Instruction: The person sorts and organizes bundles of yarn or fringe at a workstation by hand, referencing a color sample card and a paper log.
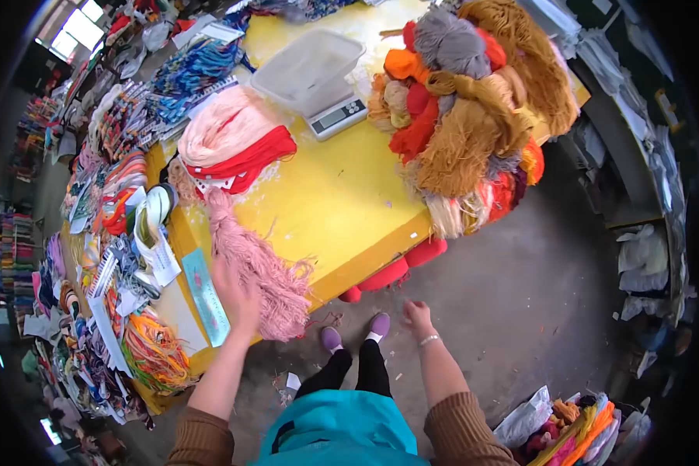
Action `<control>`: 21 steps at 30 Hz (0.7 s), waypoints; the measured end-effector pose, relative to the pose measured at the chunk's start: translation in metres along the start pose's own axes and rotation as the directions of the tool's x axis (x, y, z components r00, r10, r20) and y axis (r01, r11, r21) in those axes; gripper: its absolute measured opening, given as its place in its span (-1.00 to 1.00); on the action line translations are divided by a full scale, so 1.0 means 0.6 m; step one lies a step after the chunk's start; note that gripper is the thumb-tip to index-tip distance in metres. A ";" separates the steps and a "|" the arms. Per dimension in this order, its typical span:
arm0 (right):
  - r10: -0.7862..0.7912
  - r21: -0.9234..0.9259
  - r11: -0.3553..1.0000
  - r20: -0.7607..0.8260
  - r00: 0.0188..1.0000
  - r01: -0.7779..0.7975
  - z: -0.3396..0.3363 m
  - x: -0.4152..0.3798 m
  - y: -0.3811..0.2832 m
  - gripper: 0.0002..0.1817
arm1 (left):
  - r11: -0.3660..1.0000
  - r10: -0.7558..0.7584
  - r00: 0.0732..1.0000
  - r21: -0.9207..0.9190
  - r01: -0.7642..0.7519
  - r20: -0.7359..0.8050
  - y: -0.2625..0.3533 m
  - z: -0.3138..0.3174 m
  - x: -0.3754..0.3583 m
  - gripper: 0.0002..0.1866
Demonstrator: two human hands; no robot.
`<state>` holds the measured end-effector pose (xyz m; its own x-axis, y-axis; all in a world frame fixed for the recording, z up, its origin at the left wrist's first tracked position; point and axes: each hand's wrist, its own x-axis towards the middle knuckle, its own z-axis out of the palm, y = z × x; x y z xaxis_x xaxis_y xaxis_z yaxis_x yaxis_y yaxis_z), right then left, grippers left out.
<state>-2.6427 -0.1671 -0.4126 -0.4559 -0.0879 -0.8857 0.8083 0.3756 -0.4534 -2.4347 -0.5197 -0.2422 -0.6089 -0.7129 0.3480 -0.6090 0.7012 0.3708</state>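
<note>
2 brown sleeves (pixel 458 427) frame a teal apron (pixel 342 427) at the near edge, and below the apron 2 dark-clad legs end in purple shoes (pixel 379 323) on the grey floor (pixel 520 311). At the lower right, bright yarn (pixel 579 435) lies beside a clear plastic bag (pixel 525 417). The right hand (pixel 417 315), with a bracelet (pixel 429 339) at its wrist, hangs over the floor, apart from the table; its fingers look curled, but how tightly they close cannot be told. The left hand (pixel 237 299) is at the left side of a dusty-pink yarn bundle (pixel 260 272), blurred, so whether its fingers grasp strands or only lie against them cannot be told. That bundle lies along the near left part of the yellow table (pixel 349 202), its loose ends towards the table's near edge. Just left of the hand is a light-blue printed strip (pixel 206 297), with multicoloured skeins (pixel 157 349) farther left. Red seats (pixel 396 272) show under the table edge. Beyond the dusty-pink bundle sit a pale-pink skein (pixel 229 124) and a red skein (pixel 248 159). Farther back, a clear tub (pixel 307 66) rests on a white scale (pixel 338 118), with a large pile of ochre, grey, orange and red yarn (pixel 470 116) to its right.
</note>
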 end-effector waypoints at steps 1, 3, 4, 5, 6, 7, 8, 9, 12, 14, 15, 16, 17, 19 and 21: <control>0.015 -0.002 1.000 0.008 1.000 -0.015 0.028 0.031 -0.012 -0.63 | 0.997 0.050 0.991 -0.061 -0.042 0.128 0.052 0.019 0.017 -0.40; 0.145 0.222 0.967 -0.069 0.987 -0.126 0.081 0.096 -0.030 -0.65 | 0.985 0.161 0.939 -0.116 -0.131 0.305 0.133 0.084 0.055 -0.38; 0.171 0.315 0.936 -0.018 0.985 -0.157 0.096 0.158 0.000 -0.47 | 0.980 0.200 0.906 -0.100 -0.175 0.373 0.157 0.116 0.062 -0.37; 0.193 0.402 0.895 0.034 0.981 -0.191 0.109 0.216 0.032 -0.29 | 0.979 0.200 0.895 -0.106 -0.172 0.398 0.174 0.146 0.066 -0.34; 0.092 0.444 0.887 0.097 0.991 -0.126 0.126 0.210 0.026 -0.34 | 0.979 0.204 0.884 -0.111 -0.173 0.420 0.185 0.168 0.070 -0.31; 0.063 0.507 0.848 0.188 0.980 -0.152 0.138 0.242 0.045 -0.40 | 0.978 0.187 0.867 -0.005 -0.208 0.462 0.193 0.183 0.069 -0.29; 0.027 0.564 0.805 0.276 0.961 -0.184 0.147 0.267 0.066 -0.45 | 0.965 0.163 0.851 0.100 -0.243 0.500 0.198 0.188 0.064 -0.26; -0.137 0.627 0.757 0.424 0.895 -0.182 0.154 0.261 0.066 -0.51 | 0.960 0.189 0.848 0.089 -0.266 0.495 0.196 0.190 0.060 -0.23; -0.221 0.741 0.669 0.269 0.937 -0.054 0.176 0.228 0.047 -0.49 | 0.962 0.220 0.856 0.042 -0.270 0.468 0.196 0.187 0.064 -0.23; -0.216 0.781 0.623 0.229 0.949 -0.046 0.182 0.229 0.055 -0.48 | 0.961 0.227 0.855 0.036 -0.275 0.466 0.195 0.188 0.062 -0.23; -0.211 0.819 0.572 0.186 0.960 -0.033 0.184 0.227 0.048 -0.48 | 0.962 0.226 0.854 0.034 -0.272 0.468 0.197 0.187 0.063 -0.23; -0.219 0.823 0.568 0.181 0.959 -0.025 0.181 0.226 0.040 -0.48 | 0.963 0.221 0.854 0.035 -0.269 0.470 0.198 0.187 0.064 -0.23; -0.213 0.831 0.550 0.231 0.949 -0.079 0.177 0.223 0.036 -0.46 | 0.962 0.227 0.854 0.032 -0.273 0.468 0.197 0.188 0.065 -0.23; -0.215 0.849 0.514 0.265 0.940 -0.122 0.178 0.231 0.041 -0.43 | 0.961 0.226 0.855 0.036 -0.274 0.467 0.194 0.188 0.061 -0.24; -0.199 0.865 0.489 0.235 0.951 -0.112 0.176 0.245 0.050 -0.44 | 0.959 0.236 0.856 0.034 -0.283 0.460 0.192 0.189 0.058 -0.24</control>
<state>-2.6463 -0.2663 -0.5670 -0.5068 -0.3755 -0.7759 0.7685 -0.6046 -0.2094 -2.5837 -0.4620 -0.2851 -0.8988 -0.4383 -0.0107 -0.4290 0.8741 0.2277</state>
